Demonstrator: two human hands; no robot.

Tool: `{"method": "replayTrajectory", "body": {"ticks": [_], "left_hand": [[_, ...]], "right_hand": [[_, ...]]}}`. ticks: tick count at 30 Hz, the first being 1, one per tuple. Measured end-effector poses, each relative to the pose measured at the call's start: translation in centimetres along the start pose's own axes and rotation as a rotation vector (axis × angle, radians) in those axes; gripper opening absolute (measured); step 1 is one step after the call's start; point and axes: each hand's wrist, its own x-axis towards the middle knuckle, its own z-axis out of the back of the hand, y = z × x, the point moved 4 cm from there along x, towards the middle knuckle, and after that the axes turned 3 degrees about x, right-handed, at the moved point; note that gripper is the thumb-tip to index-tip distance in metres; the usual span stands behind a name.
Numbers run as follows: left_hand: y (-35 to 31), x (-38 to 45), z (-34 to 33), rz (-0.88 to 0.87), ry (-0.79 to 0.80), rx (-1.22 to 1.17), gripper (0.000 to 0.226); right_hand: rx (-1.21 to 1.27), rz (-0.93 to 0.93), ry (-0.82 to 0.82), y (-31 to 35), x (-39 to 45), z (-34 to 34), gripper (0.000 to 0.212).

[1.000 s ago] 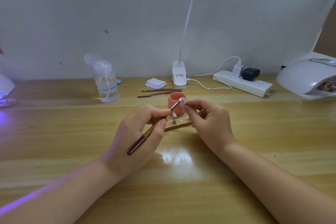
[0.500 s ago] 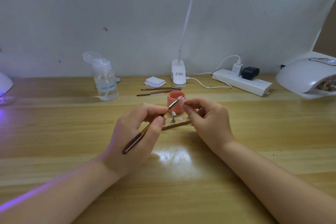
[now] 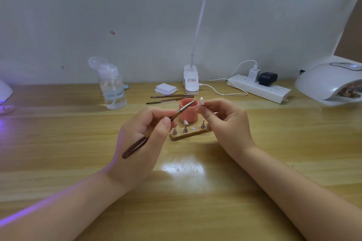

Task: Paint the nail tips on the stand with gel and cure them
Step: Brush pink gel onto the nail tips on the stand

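My left hand (image 3: 143, 139) grips a brown-handled gel brush (image 3: 156, 129), its bristle end raised over the open pink gel pot (image 3: 189, 112). My right hand (image 3: 225, 123) pinches a small holder with a pale nail tip (image 3: 201, 101) on top, held up just right of the brush point, not touching it. Between my hands lies the wooden nail stand (image 3: 188, 134) with three metal holders standing on it; one carries a nail tip (image 3: 185, 122), and one round socket is bare. The white curing lamp (image 3: 331, 82) sits at the far right.
A clear pump bottle (image 3: 112, 88) stands back left. Two spare brushes (image 3: 170, 98), a stack of white pads (image 3: 166, 88), a desk lamp base (image 3: 191, 82) with cable, and a power strip (image 3: 258, 88) line the back. Purple light glows at the left edge.
The brush tip has drawn back from the nail tip, leaving a small gap. My right hand has lifted the held nail tip slightly to the right.
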Motion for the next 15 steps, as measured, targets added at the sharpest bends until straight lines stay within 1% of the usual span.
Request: {"method": "replayTrajectory", "body": {"ticks": [4, 7, 11, 15], "left_hand": [[-0.34, -0.01, -0.31, 0.012, 0.000, -0.029, 0.023], [-0.39, 0.06, -0.20, 0.022, -0.021, -0.042, 0.024], [-0.54, 0.02, -0.24, 0.000, -0.013, -0.046, 0.021], [-0.32, -0.03, -0.35, 0.011, 0.011, -0.023, 0.022]], "right_hand": [[0.063, 0.008, 0.042, 0.48, -0.16, -0.63, 0.016], [0.081, 0.017, 0.060, 0.88, -0.49, -0.89, 0.011], [0.051, 0.015, 0.045, 1.00, -0.52, -0.77, 0.003], [-0.022, 0.025, 0.027, 0.82, -0.30, -0.39, 0.013]]}}
